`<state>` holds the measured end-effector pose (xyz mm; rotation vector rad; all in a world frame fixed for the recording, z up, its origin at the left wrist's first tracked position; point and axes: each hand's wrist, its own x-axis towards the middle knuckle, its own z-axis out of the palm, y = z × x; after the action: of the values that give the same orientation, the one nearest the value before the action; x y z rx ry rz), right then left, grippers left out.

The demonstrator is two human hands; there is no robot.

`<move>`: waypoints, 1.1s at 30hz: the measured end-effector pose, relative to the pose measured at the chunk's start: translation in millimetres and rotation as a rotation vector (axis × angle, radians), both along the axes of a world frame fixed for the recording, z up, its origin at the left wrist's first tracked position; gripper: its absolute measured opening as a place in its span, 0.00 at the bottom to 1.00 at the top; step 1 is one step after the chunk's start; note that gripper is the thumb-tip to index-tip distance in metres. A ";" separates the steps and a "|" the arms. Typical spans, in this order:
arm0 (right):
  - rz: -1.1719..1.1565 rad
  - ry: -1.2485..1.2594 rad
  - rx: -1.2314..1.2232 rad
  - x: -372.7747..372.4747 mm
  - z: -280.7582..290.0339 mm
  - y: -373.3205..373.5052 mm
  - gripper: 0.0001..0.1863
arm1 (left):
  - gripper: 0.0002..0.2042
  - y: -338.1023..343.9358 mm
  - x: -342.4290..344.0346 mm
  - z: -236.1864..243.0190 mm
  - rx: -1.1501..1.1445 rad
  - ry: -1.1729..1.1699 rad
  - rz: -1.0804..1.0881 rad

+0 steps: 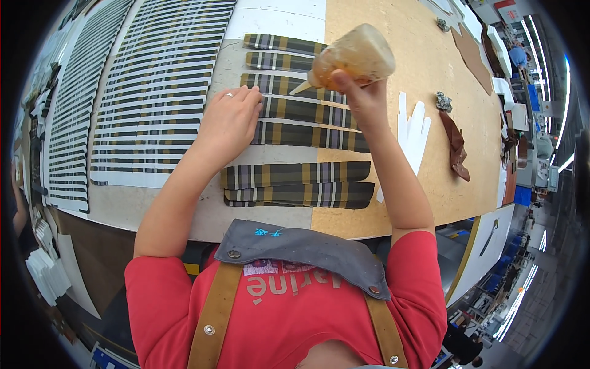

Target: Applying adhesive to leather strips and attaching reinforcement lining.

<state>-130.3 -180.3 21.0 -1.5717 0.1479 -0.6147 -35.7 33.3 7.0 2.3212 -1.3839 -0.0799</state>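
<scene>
My right hand (367,104) grips a translucent squeeze bottle (362,52) with amber contents. The bottle is tilted, and its narrow nozzle points down and left over the plaid fabric strips (295,109), its tip near a pale edge between two of them. The strips are dark green, mustard, grey and white, laid crosswise in a row. My left hand (230,122) lies palm down at their left ends, its fingers resting flat on the end of one strip. Nearer me, more plaid strips (301,194) overlap in a small stack.
Long rows of plaid pieces with white bands (153,92) cover the table's left side. On the tan board (418,190) at right lie white paper strips (413,135), a crumpled brown scrap (453,147) and a small grey lump (443,101). A brown sheet (472,58) lies farther off.
</scene>
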 end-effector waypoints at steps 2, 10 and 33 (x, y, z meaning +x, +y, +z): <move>0.004 0.115 -0.173 7.3 -5.0 3.9 0.32 | 0.11 -0.6 1.0 -1.1 -0.013 -0.009 -0.009; 0.050 0.148 -0.239 19.9 -19.7 8.3 0.39 | 0.13 2.9 -0.5 -8.0 -0.033 -0.024 -0.010; -0.152 0.198 -0.309 -47.3 0.7 -39.8 0.40 | 0.09 -1.3 0.9 1.2 0.026 0.040 -0.001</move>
<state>-177.5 -220.1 21.6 -1.9334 0.3361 -0.6207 -34.9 32.0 8.1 2.3272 -1.3722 -0.1444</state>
